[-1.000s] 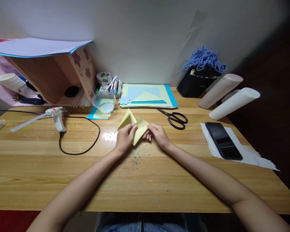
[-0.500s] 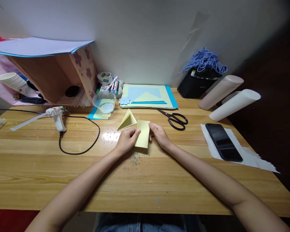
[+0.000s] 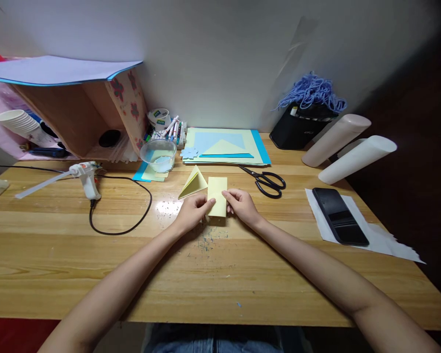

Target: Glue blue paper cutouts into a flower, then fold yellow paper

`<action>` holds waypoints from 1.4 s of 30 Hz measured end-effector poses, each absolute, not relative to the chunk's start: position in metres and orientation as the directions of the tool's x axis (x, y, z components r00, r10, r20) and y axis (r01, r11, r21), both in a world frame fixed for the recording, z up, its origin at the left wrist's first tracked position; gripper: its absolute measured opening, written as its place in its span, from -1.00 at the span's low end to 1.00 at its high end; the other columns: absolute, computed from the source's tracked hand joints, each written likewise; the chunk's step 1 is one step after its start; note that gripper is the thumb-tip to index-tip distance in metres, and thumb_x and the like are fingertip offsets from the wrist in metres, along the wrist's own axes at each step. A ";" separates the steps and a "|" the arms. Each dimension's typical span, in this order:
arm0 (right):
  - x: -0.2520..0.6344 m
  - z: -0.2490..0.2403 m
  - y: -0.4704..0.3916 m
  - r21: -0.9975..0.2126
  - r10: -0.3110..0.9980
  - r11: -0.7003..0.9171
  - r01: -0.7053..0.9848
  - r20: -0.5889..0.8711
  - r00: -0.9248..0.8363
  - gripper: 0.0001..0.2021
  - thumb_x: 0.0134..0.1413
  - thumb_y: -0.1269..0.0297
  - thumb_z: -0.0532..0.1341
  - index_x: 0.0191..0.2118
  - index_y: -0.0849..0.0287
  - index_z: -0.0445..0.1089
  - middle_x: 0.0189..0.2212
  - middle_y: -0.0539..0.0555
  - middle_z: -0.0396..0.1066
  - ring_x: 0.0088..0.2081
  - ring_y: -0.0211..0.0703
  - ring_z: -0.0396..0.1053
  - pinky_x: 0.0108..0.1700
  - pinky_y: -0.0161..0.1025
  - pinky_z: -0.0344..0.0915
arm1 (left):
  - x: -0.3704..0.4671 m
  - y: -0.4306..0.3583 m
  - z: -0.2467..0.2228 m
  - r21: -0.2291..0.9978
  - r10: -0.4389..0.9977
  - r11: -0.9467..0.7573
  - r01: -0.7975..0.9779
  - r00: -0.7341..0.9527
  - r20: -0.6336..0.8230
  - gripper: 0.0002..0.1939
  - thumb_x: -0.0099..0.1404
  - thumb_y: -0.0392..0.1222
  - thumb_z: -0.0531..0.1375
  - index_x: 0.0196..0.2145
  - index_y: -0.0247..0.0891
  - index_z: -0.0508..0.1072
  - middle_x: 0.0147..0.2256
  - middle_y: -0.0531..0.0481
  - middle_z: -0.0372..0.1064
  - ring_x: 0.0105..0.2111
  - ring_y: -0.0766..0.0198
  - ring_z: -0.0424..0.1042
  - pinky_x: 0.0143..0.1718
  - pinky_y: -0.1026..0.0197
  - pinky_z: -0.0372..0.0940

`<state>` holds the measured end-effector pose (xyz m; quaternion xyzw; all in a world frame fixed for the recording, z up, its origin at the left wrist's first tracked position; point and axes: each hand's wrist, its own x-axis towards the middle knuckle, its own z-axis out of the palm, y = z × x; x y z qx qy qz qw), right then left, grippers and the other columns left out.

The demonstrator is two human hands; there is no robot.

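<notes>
A pale yellow folded paper (image 3: 217,189), a narrow upright rectangle, is held between both hands just over the table. My left hand (image 3: 194,211) pinches its left edge, thumb on top. Its right edge is gripped by my right hand (image 3: 241,205), also with the thumb in front and the other fingers partly hidden behind. Just beyond my left hand stands another yellow paper folded into a triangle (image 3: 195,182). Black-handled scissors (image 3: 268,184) lie past my right hand, blades pointing to the far left.
On the left are a white glue gun (image 3: 86,179) with its looping cord and a cardboard box (image 3: 127,108). At the back sit a clear bowl (image 3: 158,156), markers (image 3: 172,130) and stacked coloured paper (image 3: 191,137). To the right are a phone (image 3: 340,215) and two paper rolls (image 3: 356,159).
The folded paper has shifted slightly away from me and stands straighter. My right thumb has slid from its upper corner down to the middle of the right edge.
</notes>
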<state>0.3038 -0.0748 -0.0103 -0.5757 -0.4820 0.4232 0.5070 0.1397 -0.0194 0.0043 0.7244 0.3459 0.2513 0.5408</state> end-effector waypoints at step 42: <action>0.299 -0.005 -0.080 -0.968 0.999 -0.025 0.251 -0.017 0.034 -0.57 0.12 0.02 0.04 -0.62 0.22 0.23 -0.77 -0.05 0.25 -0.72 -0.36 0.19 -0.62 -0.40 0.11 | 0.138 -0.019 0.004 0.978 0.753 -0.133 0.160 0.658 -0.005 -0.58 0.25 0.02 0.04 -0.61 -0.34 0.30 -0.68 0.07 0.24 -0.69 0.45 0.14 -0.63 0.36 0.04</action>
